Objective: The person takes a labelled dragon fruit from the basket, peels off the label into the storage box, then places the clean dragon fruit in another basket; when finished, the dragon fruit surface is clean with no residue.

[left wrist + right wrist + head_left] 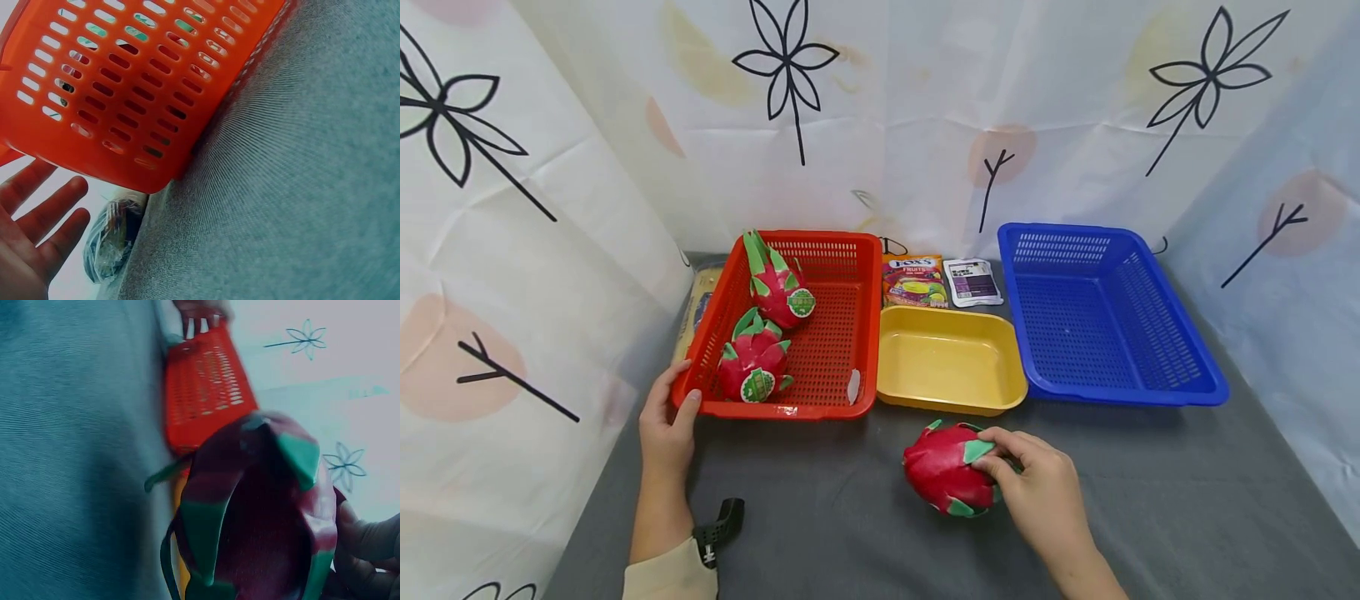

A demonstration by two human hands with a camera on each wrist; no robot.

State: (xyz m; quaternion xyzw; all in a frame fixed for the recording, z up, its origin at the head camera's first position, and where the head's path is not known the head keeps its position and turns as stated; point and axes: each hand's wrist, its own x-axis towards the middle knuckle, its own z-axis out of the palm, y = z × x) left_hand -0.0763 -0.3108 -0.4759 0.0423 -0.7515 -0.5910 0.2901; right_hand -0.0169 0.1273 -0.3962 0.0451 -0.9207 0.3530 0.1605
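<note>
My right hand (1043, 481) pinches a red dragon fruit (942, 472) by a green-tipped scale, in front of the yellow tray. In the right wrist view, this dragon fruit (259, 519) looms large and hides part of the scene behind it. My left hand (667, 429) holds the front left corner of the red basket (826, 410) between thumb and forefinger; the left wrist view shows its other fingers (53, 215) spread beside the basket wall. Inside that basket lie two dragon fruits with round green stickers, one behind (781, 292) and one in front (754, 354).
A yellow tray (951, 358) stands between the red basket and a blue basket (1075, 325). Behind the tray lie a Fox's candy bag (913, 281) and a white packet (972, 282). A clear-wrapped package (698, 304) sits left of the red basket. Patterned cloth (910, 108) encloses the back and sides.
</note>
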